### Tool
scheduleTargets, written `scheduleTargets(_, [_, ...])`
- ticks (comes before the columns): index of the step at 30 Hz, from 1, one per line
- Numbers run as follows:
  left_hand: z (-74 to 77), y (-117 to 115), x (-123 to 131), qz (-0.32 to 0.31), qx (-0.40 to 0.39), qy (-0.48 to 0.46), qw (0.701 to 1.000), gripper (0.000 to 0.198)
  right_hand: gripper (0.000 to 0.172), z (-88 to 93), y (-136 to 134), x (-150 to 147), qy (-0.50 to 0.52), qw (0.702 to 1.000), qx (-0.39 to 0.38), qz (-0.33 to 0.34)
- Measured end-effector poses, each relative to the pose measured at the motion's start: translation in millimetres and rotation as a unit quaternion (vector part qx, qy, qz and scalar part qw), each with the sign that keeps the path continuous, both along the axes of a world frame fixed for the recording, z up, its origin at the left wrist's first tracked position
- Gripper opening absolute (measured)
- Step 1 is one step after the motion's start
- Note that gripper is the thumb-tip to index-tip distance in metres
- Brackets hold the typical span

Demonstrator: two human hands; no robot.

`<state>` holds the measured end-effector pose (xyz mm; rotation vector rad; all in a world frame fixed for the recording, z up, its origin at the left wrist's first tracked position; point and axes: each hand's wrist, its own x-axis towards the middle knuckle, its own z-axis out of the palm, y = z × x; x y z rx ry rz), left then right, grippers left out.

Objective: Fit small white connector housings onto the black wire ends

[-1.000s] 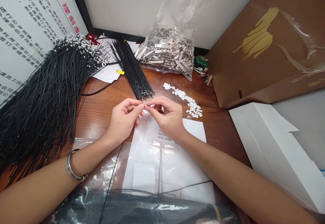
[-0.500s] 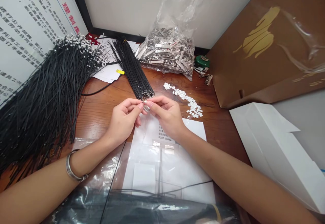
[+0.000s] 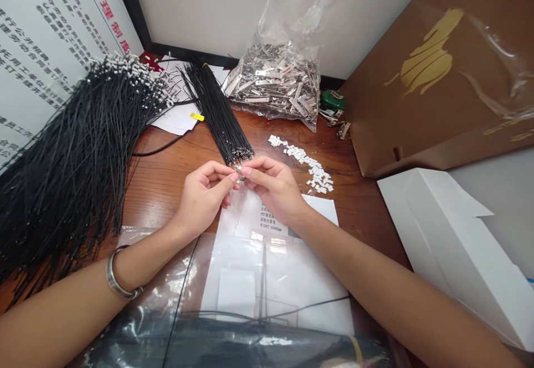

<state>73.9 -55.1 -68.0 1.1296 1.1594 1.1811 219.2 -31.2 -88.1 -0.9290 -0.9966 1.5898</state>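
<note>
My left hand [image 3: 208,192] and my right hand [image 3: 273,190] meet fingertip to fingertip, both closed in a pinch. A tiny white plastic connector piece [image 3: 239,170] shows between them, mostly covered by the fingers. From beneath my left hand a thin black wire [image 3: 183,281] runs down over the clear bag to the front; its upper end is hidden in the grip. Just beyond the fingertips lies a tied bundle of black wires [image 3: 221,117] with bare metal tips facing me. Loose white connector pieces [image 3: 319,178] are scattered to the right of my right hand.
A large heap of black wires with white ends [image 3: 79,151] fills the left. At the back sits a clear bag of metal clips [image 3: 275,84], beside a green tape measure [image 3: 332,101]. A brown box [image 3: 400,89] stands right. Printed paper [image 3: 308,279] and bagged dark wires [image 3: 267,346] lie in front.
Both hands stay almost in place, fingertips still together. The small shiny part seen below the fingertips is now more covered, and my right hand has shifted very slightly.
</note>
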Motion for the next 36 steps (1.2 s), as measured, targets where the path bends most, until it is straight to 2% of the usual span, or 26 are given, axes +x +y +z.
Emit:
scheduleTargets(11, [-0.3, -0.6, -1.2, -0.002, 0.002, 0.008, 1.0, 0.017, 0.017, -1.4, 0.0, 0.9, -0.003, 1.0, 0.004, 0.005])
scheduleTargets(36, [1.0, -1.2, 0.7, 0.008, -0.014, -0.002, 1.0, 0.015, 0.018, -3.5, -1.3, 0.6, -0.034, 0.999, 0.031, -0.002])
